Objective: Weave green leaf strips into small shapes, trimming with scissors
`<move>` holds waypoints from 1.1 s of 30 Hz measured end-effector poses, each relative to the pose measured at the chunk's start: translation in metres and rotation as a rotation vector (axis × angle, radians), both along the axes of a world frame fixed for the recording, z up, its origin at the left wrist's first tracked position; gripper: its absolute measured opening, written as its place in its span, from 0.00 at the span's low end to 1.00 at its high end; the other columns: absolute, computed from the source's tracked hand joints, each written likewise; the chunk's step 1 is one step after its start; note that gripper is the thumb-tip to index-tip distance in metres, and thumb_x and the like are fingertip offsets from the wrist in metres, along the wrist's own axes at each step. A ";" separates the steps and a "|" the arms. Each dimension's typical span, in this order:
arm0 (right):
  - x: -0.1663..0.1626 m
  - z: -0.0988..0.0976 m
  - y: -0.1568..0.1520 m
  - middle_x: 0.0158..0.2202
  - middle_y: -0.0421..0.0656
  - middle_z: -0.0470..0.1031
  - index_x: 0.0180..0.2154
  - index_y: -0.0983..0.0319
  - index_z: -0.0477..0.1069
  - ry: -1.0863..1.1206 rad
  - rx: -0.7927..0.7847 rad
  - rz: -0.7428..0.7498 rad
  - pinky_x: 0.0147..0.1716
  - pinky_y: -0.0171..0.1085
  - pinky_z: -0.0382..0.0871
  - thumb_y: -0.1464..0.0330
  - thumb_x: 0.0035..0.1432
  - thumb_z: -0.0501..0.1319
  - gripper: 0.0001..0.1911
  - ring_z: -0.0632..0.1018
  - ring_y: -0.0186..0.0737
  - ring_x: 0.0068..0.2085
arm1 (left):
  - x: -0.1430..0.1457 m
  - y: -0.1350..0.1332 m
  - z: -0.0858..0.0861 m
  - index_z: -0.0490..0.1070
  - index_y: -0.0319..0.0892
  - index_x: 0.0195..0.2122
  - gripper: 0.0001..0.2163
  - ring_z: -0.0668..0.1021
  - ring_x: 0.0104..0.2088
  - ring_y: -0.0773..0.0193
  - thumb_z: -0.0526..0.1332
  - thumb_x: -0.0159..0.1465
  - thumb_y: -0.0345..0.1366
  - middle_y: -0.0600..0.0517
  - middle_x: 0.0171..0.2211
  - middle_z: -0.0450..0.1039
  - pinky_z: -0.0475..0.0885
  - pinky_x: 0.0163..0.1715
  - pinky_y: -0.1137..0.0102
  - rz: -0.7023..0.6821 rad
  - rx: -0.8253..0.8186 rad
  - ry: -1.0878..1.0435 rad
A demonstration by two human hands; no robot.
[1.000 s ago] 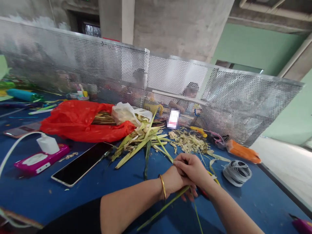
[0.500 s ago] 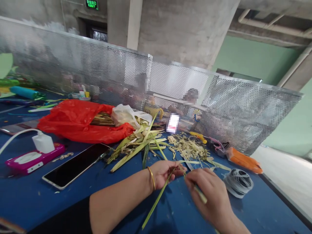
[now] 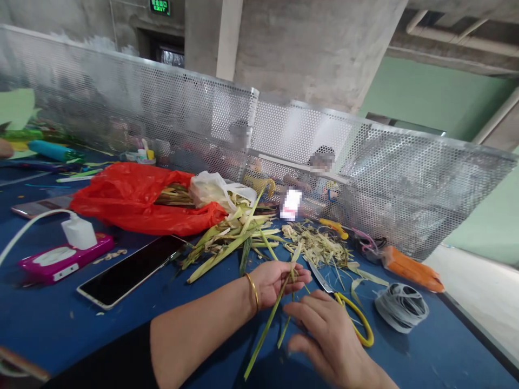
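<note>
My left hand (image 3: pixel 272 285), with a gold bangle at the wrist, is palm up and pinches crossed green leaf strips (image 3: pixel 267 334) between thumb and fingers. One long strip hangs down toward me, and a shorter one dangles beside it. Just to the right and below, my right hand (image 3: pixel 326 332) has its thumb apart from its fingers, and I see nothing in it. Scissors (image 3: pixel 363 313) with yellow handles lie on the table, partly hidden behind my right hand. Beyond my hands are a heap of long leaf strips (image 3: pixel 227 237) and a pile of shredded trimmings (image 3: pixel 320 243).
On the blue table (image 3: pixel 121 343) lie a black-screened phone (image 3: pixel 132 273), a magenta power strip (image 3: pixel 67 259), a red plastic bag (image 3: pixel 117 197), a roll of grey band (image 3: pixel 401 307) and an orange packet (image 3: pixel 413 268). A perforated metal screen (image 3: pixel 182 119) runs behind, with people beyond it.
My right hand has let go of the strip it held and moved slightly left and down, its fingers spreading. The scissors now show more. My left hand keeps its hold.
</note>
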State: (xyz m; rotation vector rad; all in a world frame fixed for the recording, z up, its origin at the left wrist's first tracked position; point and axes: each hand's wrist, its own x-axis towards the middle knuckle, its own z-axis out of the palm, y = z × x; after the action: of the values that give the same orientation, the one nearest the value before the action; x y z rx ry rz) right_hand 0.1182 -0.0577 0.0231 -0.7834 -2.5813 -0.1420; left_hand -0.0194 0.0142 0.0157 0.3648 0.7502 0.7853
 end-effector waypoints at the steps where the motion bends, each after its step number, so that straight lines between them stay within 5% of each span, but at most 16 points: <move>1: -0.001 -0.001 0.001 0.32 0.42 0.72 0.44 0.61 0.67 -0.008 0.063 -0.035 0.36 0.39 0.63 0.64 0.66 0.51 0.10 0.71 0.40 0.32 | 0.001 -0.002 0.000 0.70 0.32 0.31 0.07 0.80 0.28 0.67 0.55 0.64 0.26 0.45 0.30 0.77 0.74 0.25 0.78 -0.004 0.012 -0.006; 4: -0.004 -0.009 0.005 0.35 0.45 0.72 0.44 0.61 0.68 -0.148 0.209 -0.096 0.44 0.44 0.63 0.75 0.65 0.48 0.12 0.72 0.43 0.37 | 0.006 -0.007 -0.001 0.71 0.34 0.30 0.06 0.79 0.27 0.68 0.56 0.63 0.27 0.46 0.31 0.77 0.74 0.30 0.76 -0.046 0.077 -0.009; 8: -0.006 -0.016 0.007 0.32 0.44 0.71 0.38 0.62 0.70 -0.229 0.274 -0.101 0.46 0.47 0.63 0.74 0.64 0.49 0.11 0.72 0.43 0.36 | 0.009 -0.012 -0.008 0.72 0.35 0.29 0.05 0.77 0.28 0.68 0.59 0.60 0.28 0.47 0.30 0.76 0.71 0.29 0.77 -0.111 0.200 0.016; 13: 0.004 -0.012 0.010 0.31 0.43 0.72 0.35 0.60 0.70 0.149 0.205 -0.147 0.41 0.42 0.65 0.73 0.64 0.51 0.09 0.72 0.40 0.35 | 0.009 -0.012 -0.011 0.72 0.35 0.30 0.03 0.74 0.23 0.72 0.59 0.58 0.28 0.52 0.24 0.72 0.68 0.25 0.78 -0.087 0.290 0.049; 16: 0.016 -0.009 0.021 0.31 0.43 0.73 0.31 0.61 0.69 0.644 -0.024 -0.418 0.37 0.40 0.66 0.67 0.61 0.57 0.07 0.73 0.41 0.35 | 0.008 -0.012 -0.009 0.71 0.35 0.31 0.03 0.78 0.27 0.69 0.59 0.60 0.29 0.49 0.28 0.75 0.71 0.29 0.76 -0.096 0.348 0.071; 18: 0.021 -0.009 0.029 0.30 0.44 0.74 0.29 0.62 0.71 0.900 -0.334 -0.542 0.36 0.40 0.68 0.61 0.57 0.61 0.10 0.75 0.42 0.34 | 0.008 -0.012 -0.008 0.70 0.36 0.33 0.04 0.80 0.29 0.65 0.59 0.61 0.32 0.46 0.32 0.77 0.73 0.30 0.73 -0.121 0.389 0.096; 21: 0.022 -0.013 0.037 0.25 0.42 0.74 0.27 0.63 0.72 1.139 -0.863 -0.565 0.30 0.38 0.69 0.57 0.48 0.67 0.15 0.75 0.39 0.28 | 0.009 -0.012 -0.009 0.69 0.37 0.36 0.05 0.80 0.27 0.65 0.59 0.63 0.34 0.46 0.32 0.77 0.73 0.28 0.74 -0.127 0.419 0.108; 24: 0.019 -0.020 0.040 0.19 0.37 0.69 0.26 0.64 0.70 1.285 -1.181 -0.497 0.20 0.33 0.66 0.59 0.43 0.70 0.16 0.70 0.31 0.19 | 0.009 -0.011 -0.012 0.69 0.37 0.37 0.06 0.80 0.27 0.65 0.59 0.63 0.34 0.46 0.31 0.78 0.73 0.27 0.74 -0.150 0.406 0.043; 29: 0.023 -0.021 0.039 0.17 0.35 0.68 0.26 0.63 0.69 1.110 -1.300 -0.475 0.12 0.28 0.61 0.59 0.49 0.66 0.15 0.66 0.28 0.13 | 0.005 -0.007 -0.010 0.72 0.35 0.35 0.06 0.77 0.25 0.71 0.58 0.61 0.32 0.44 0.35 0.79 0.62 0.17 0.80 -0.192 0.322 0.007; 33: 0.028 -0.006 0.035 0.24 0.37 0.75 0.30 0.62 0.68 0.884 -1.135 -0.406 0.14 0.30 0.63 0.54 0.55 0.61 0.17 0.71 0.29 0.14 | 0.002 0.000 -0.007 0.73 0.36 0.34 0.06 0.77 0.25 0.72 0.58 0.60 0.31 0.45 0.36 0.79 0.54 0.15 0.80 -0.031 0.284 0.074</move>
State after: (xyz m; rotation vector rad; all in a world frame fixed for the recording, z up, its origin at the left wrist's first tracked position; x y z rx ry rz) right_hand 0.1462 -0.0229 0.0175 -1.3107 -1.4568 1.3208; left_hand -0.0171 0.0139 0.0090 0.6628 0.7012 0.8543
